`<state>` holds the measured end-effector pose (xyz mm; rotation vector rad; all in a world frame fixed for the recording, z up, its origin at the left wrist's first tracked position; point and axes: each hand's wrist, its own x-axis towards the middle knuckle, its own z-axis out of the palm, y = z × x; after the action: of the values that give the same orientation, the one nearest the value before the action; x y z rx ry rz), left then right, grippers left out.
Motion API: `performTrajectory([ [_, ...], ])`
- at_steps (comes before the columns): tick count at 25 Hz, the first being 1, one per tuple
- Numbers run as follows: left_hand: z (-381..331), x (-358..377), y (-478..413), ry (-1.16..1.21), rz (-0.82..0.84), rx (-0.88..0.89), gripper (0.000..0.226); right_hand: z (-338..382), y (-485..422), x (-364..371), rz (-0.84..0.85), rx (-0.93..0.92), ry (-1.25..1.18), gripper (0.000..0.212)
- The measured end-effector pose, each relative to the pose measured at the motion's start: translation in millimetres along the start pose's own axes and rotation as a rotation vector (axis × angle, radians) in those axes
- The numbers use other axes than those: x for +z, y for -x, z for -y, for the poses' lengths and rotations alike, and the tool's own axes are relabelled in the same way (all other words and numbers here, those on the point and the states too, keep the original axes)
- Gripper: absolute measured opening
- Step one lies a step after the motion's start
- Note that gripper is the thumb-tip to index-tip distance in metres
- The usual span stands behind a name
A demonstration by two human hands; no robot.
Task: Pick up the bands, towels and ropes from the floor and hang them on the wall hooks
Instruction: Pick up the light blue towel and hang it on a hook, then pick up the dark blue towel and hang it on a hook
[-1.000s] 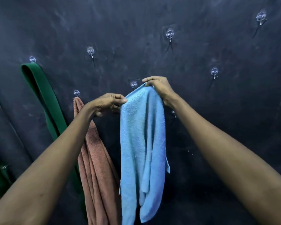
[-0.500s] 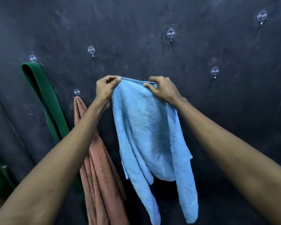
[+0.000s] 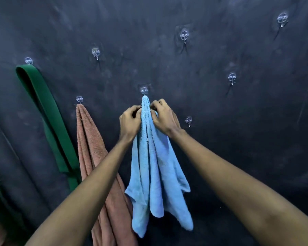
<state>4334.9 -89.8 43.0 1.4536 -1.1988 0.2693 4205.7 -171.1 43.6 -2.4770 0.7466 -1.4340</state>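
my left hand (image 3: 130,121) has its fingers curled in, pinching the gathered top of the light blue towel (image 3: 153,166) from the left; my right hand (image 3: 164,118) pinches the same bunched fold from the right, fingers bent, knuckles up; both sit just under a clear wall hook (image 3: 144,90), the towel's peak touching it; both forearms reach up and inward, wrists close; the towel hangs between them against the dark wall (image 3: 238,139); a brown towel (image 3: 91,139) hangs just left, a green band (image 3: 48,112) beyond it.
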Motion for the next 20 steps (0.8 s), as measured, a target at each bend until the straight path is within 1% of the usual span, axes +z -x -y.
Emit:
performTrajectory([
  [2,1.5,0.3,7.2,-0.004,-0.008,0.017,0.023,1.8,0.0,3.9,-0.029,0.015,-0.137,0.021],
  [4,3.9,3.4,13.3,0.029,0.026,0.009,0.026,4.1,-1.2,7.2,-0.014,0.043,-0.240,0.026],
  [7,6.4,7.5,13.7,0.080,0.042,-0.036,0.027,2.2,-7.4,6.1,0.043,0.176,-0.358,0.019],
  [8,6.3,6.9,12.6,0.074,0.039,-0.043,0.028,1.7,-9.1,3.4,0.068,0.197,-0.380,0.017],
  [10,6.0,4.6,13.6,0.034,0.059,-0.072,0.030,3.6,-6.7,-5.4,0.116,0.217,-0.414,0.021],
  [13,7.9,-2.6,32.9,-0.073,0.105,-0.141,0.035,6.0,17.2,-22.6,0.112,0.241,-0.399,0.025],
  [16,3.5,-17.3,63.4,-0.112,0.106,-0.231,0.032,-10.9,56.0,-47.7,0.126,0.263,-0.289,0.025],
  [20,-29.8,-30.4,116.3,-0.144,0.278,-0.255,0.026,-46.1,125.2,-102.9,0.157,0.363,-0.144,0.025],
])
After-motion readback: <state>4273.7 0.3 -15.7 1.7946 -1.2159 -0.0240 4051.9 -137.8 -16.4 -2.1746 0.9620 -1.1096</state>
